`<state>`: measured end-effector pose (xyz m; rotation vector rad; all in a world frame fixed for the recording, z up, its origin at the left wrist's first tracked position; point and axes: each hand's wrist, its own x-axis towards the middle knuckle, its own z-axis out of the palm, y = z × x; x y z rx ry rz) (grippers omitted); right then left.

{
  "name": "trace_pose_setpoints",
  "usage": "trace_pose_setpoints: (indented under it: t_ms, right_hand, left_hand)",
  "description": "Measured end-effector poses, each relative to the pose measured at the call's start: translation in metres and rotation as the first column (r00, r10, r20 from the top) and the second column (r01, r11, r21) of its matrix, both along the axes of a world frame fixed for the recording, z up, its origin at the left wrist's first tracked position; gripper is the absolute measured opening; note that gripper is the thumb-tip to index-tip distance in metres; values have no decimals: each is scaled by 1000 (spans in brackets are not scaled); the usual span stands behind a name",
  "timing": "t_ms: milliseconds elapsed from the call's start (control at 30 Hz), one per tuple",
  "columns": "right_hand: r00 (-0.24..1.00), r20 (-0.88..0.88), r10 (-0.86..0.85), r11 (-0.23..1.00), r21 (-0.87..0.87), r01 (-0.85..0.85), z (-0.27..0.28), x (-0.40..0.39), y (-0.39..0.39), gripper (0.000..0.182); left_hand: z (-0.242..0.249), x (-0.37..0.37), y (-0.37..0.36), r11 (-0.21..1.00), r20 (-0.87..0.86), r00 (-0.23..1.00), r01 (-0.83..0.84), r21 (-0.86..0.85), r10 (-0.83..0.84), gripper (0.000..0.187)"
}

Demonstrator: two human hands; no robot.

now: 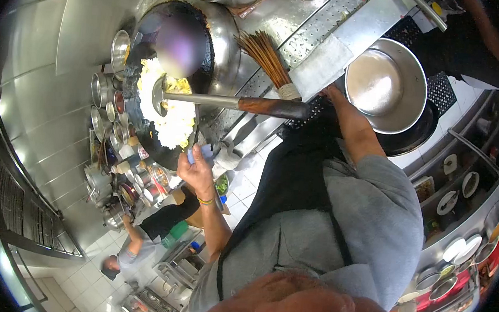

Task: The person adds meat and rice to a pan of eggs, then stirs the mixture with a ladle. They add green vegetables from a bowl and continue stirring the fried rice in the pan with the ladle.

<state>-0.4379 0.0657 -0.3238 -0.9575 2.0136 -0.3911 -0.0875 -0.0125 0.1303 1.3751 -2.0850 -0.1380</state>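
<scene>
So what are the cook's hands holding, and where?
The right hand grips the ladle at its wooden handle end. The left hand grips the wok at its rim.

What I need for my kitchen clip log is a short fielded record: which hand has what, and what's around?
left hand: grips the wok rim through a blue cloth
right hand: closed on the ladle handle
ladle bowl: in the yellow-white food
beside wok: bamboo brush, seasoning pots
near right hand: empty steel bowl
other person: bent over, apart from the wok
</scene>
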Motion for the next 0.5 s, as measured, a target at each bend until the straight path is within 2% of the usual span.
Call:
trace_pose_setpoints:
  t_ms: [267,500]
  right_hand:
    - [1000,4,9,1000,9,-10,2,0,5,49]
    - [1000,1,21,1000,17,-21,7,-2,11,47]
  left_hand:
    - [9,5,-7,997,-103,993,-46,62,53,47]
    - [11,3,-7,998,-32,998,-49,29,50,48]
